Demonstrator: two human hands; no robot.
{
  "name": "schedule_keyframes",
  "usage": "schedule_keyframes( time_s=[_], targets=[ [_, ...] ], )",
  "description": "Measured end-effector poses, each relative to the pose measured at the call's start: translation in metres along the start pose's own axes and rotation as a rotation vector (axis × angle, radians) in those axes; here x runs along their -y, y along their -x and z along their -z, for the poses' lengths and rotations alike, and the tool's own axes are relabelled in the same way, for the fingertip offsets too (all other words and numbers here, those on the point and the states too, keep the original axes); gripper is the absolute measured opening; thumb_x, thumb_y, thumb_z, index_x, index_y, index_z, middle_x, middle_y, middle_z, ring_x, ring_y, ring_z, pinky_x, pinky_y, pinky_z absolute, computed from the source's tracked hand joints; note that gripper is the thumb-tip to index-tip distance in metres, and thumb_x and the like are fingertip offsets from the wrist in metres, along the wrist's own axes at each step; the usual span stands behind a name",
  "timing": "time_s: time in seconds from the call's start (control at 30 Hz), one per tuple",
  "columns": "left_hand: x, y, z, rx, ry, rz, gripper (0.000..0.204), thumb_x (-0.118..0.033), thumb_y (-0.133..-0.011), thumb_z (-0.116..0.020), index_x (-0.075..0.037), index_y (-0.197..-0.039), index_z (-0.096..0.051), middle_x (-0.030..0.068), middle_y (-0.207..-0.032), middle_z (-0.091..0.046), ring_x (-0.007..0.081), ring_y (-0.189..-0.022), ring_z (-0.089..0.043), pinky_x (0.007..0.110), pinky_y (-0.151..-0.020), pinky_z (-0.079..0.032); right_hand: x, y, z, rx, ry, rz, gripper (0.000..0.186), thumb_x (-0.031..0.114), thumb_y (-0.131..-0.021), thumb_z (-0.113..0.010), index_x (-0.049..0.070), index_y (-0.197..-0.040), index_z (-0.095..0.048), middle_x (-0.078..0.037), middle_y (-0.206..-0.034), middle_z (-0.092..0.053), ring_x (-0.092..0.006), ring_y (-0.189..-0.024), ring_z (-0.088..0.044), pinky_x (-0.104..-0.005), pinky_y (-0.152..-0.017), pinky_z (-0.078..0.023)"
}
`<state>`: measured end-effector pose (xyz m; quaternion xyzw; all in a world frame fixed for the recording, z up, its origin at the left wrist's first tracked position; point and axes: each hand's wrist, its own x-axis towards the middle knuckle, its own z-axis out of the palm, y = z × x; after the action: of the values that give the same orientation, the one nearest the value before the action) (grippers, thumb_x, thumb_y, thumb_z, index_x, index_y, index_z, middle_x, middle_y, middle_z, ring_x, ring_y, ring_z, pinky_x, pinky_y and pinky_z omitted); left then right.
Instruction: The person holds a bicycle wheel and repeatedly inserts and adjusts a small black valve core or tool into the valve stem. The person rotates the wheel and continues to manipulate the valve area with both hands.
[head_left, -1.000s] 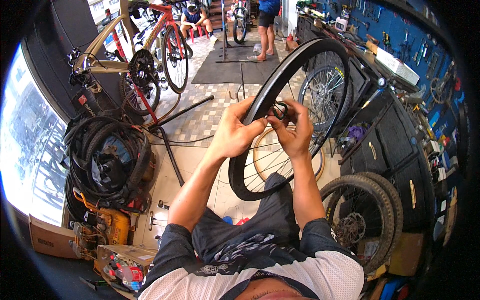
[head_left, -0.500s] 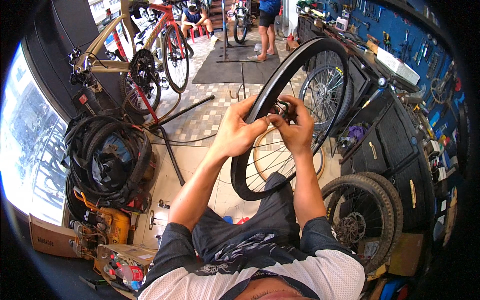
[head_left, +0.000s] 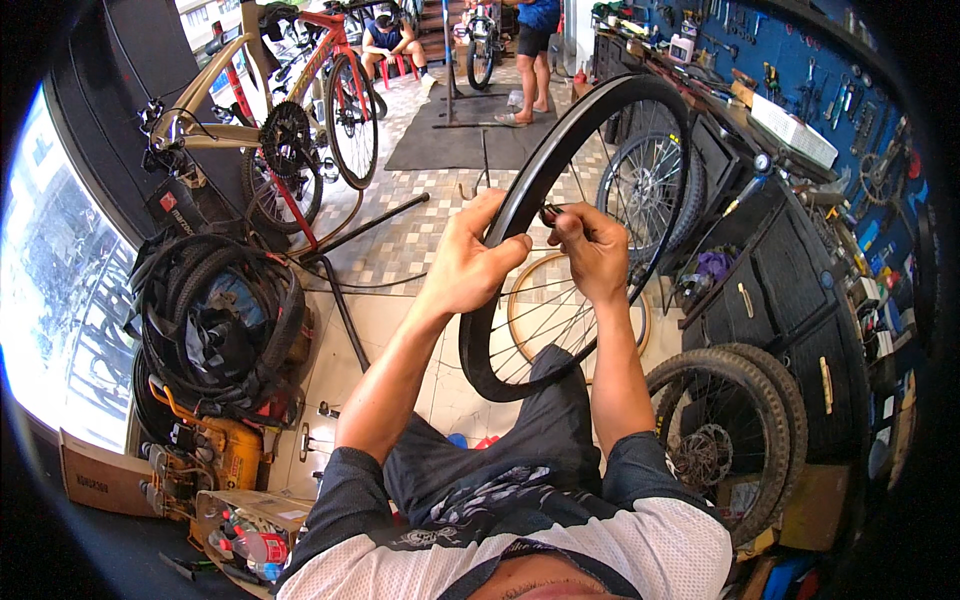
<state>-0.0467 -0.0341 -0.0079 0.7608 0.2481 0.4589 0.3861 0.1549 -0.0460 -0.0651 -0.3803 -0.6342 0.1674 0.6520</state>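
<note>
A bicycle wheel (head_left: 478, 345) with a deep black rim and thin dark spokes stands tilted before me, its lower part by my thigh. My left hand (head_left: 465, 262) is closed round the near left side of the rim, thumb on the inner side and fingers partly hidden behind it. Inside the wheel, my right hand (head_left: 600, 255) is raised with curled fingers, close to the rim's inner edge. Between its thumb and fingers I pinch a small dark tool (head_left: 550, 213), mostly covered, whose exact kind I cannot make out.
Two knobby-tyred wheels (head_left: 730, 440) lean by black drawers (head_left: 775, 260) at right, below a cluttered workbench. A black stand leg (head_left: 345, 315), a pile of tyres (head_left: 215, 320) and a yellow machine (head_left: 235, 450) are on the left. Bicycles and two people are farther off.
My right hand has turned and its fingers have shifted, drawing slightly away from my left thumb. The left hand keeps its hold, and the wheel has barely moved.
</note>
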Motion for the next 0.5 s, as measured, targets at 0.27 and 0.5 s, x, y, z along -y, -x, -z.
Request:
schedule_keyframes(
  time_s=[0.27,0.5],
  targets=[
    [0.009,0.005,0.008,-0.003,0.048,0.071,0.032,-0.008,-0.085,-0.066,0.003,-0.115,-0.067,0.0059,-0.098,-0.058,0.0158,-0.088,-0.052,0.031,-0.083,-0.043,0.038,-0.010,0.006,-0.291,0.655,0.432,0.022,0.020,-0.094,-0.081,0.005,-0.110,-0.081,-0.012,-0.095,-0.074,-0.0251,-0.081,-0.069,-0.0344,-0.075,-0.054],
    [0.009,0.004,0.008,0.134,0.340,0.053,0.062,-0.007,-0.083,-0.058,0.004,-0.144,-0.055,0.0193,-0.141,-0.064,0.0303,-0.134,-0.061,0.046,-0.117,-0.046,0.023,-0.047,0.033,-0.426,0.452,0.148,0.029,0.030,-0.099,-0.076,0.004,-0.110,-0.081,-0.015,-0.095,-0.079,-0.0262,-0.083,-0.076,-0.0350,-0.074,-0.057]
  ],
)
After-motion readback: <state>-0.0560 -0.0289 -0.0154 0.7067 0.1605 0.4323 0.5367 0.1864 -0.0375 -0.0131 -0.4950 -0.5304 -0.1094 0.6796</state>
